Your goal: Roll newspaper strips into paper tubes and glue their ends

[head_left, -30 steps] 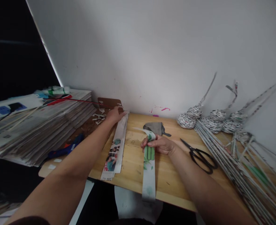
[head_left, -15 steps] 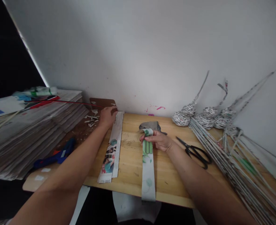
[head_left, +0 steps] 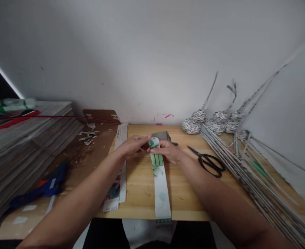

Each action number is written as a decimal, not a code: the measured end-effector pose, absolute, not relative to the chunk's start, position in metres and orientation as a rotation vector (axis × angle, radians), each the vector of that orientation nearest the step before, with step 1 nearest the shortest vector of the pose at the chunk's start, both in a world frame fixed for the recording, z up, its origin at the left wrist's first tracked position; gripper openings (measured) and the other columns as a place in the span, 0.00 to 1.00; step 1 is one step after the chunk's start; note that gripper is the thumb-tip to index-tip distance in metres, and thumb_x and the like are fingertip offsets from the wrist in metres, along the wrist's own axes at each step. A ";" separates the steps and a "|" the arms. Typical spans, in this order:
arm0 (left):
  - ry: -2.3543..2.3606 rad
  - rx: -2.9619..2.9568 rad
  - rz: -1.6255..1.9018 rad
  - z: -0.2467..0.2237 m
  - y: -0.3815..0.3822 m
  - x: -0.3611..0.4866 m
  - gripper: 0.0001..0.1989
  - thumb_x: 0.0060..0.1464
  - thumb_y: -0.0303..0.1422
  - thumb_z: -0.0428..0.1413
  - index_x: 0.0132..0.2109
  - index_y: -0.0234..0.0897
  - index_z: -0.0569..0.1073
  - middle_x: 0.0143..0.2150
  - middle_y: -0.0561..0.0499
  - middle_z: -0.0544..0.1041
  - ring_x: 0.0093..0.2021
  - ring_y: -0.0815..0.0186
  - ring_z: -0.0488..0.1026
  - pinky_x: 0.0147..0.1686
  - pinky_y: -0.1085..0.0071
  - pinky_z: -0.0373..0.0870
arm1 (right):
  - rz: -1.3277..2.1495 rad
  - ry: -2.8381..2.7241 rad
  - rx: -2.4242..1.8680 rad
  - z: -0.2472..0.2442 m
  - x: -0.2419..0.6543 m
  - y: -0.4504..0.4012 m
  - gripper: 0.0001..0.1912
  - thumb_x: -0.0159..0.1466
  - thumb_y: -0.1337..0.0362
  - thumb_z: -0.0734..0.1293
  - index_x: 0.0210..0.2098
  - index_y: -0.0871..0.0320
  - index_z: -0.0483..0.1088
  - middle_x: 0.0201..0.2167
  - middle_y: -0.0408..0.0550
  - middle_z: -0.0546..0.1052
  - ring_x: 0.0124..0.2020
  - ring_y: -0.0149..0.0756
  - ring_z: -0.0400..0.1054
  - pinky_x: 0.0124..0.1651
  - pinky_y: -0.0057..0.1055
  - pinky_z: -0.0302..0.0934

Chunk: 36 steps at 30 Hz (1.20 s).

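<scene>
The person's hands are close together over the bench (head_left: 139,204). The right hand (head_left: 168,151) pinches the green-and-white strip (head_left: 162,190) near its far end, and the strip runs towards six o'clock to the bench's near edge. The left hand's (head_left: 134,146) fingertips seem to touch that far end, though their grip is unclear. From the hands, newspaper strips (head_left: 122,183) lie at eight o'clock, scissors (head_left: 210,162) near three.

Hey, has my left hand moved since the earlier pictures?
Yes, rightward: the left hand was at the far end of the newspaper strips; its fingers are now right of them, at the green-printed strip.
</scene>
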<state>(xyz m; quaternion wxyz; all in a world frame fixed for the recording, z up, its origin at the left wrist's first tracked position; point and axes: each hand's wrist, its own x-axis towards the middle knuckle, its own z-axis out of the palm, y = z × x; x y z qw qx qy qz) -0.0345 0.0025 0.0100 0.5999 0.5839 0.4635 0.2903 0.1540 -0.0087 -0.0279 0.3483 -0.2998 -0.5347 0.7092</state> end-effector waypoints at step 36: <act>0.763 0.910 0.683 0.001 -0.011 -0.035 0.10 0.57 0.29 0.58 0.45 0.31 0.78 0.39 0.41 0.81 0.33 0.64 0.79 0.30 0.72 0.79 | 2.003 -1.843 -1.019 -0.010 0.175 -0.010 0.30 0.59 0.39 0.64 0.34 0.63 0.74 0.28 0.49 0.79 0.19 0.27 0.72 0.15 0.19 0.56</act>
